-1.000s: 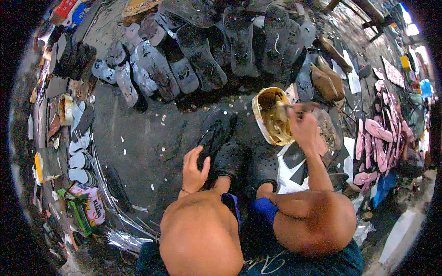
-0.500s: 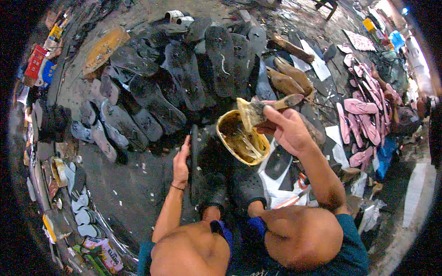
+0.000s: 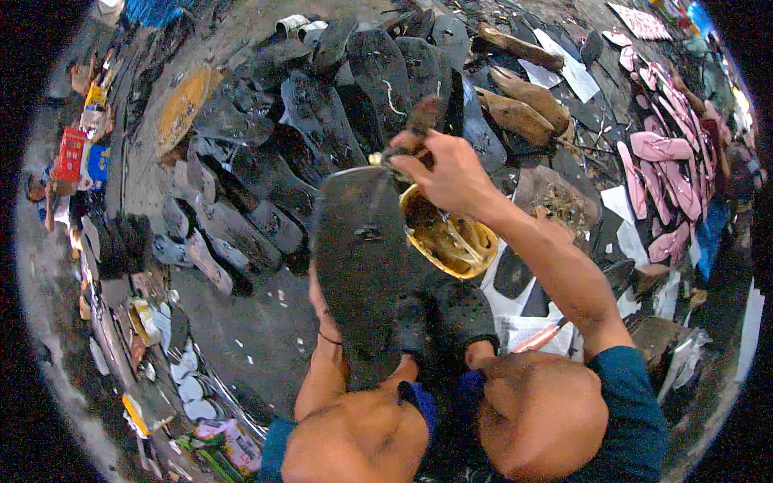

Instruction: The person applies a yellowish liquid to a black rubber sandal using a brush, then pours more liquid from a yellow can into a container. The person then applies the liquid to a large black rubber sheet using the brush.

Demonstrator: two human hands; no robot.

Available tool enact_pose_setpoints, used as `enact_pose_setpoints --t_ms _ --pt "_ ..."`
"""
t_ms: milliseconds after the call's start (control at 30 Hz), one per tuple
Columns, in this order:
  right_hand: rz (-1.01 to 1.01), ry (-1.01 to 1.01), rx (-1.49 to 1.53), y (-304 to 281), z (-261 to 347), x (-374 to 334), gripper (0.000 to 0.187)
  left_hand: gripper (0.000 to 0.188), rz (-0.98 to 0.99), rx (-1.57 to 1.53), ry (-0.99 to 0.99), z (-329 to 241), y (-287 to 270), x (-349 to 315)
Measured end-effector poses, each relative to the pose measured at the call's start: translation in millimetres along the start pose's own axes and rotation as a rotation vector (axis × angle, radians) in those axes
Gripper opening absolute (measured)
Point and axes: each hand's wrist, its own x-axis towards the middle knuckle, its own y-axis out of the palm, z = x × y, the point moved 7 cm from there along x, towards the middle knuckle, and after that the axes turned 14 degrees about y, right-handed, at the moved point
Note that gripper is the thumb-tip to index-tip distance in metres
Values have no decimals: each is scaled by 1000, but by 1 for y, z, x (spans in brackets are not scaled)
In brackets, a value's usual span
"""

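A large black shoe sole [image 3: 358,270] stands face-on in front of me. My left hand [image 3: 317,296] holds it from behind; the fingers are mostly hidden by the sole. My right hand [image 3: 455,173] is closed round a brush [image 3: 424,115], its dark handle pointing up and away. The brush's bristle end is at the sole's far edge, largely covered by my fingers. Just right of the sole, below my right hand, is a yellow-rimmed tub [image 3: 451,272] with sticky brownish-yellow stuff and pale strands inside.
Many black soles [image 3: 318,113] lie spread beyond my hands. Wooden shoe lasts [image 3: 523,109] sit at the far right, with pink straps [image 3: 664,149] beyond. White paper [image 3: 531,330] lies by my right shoe [image 3: 463,314]. A yellowish sole-shaped piece [image 3: 183,109] lies far left.
My left hand has turned the sole from edge-on to face-on. My right hand has moved the brush left, from over the tub to the sole's far edge. The view has shifted slightly.
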Motion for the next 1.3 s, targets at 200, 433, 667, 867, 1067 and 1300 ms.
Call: enact_pose_setpoints --t_ms 200,433,667,867,1067,1300 --pt "89 -241 43 16 42 -75 17 57 84 438 251 -18 -82 0" --pt "-79 -62 76 -4 43 -4 21 61 -92 40 -72 26 -22 -4" --pt "-65 -245 141 -11 40 -12 23 65 -100 68 47 -3 -55 -1" --pt "329 -173 233 42 28 -91 20 67 -96 271 256 -38 -80 8" --pt "268 67 177 31 -31 -107 26 62 -459 512 90 -44 -150 -67" --pt "-42 69 -333 10 -112 -73 25 50 -477 484 -318 -11 -105 -120"
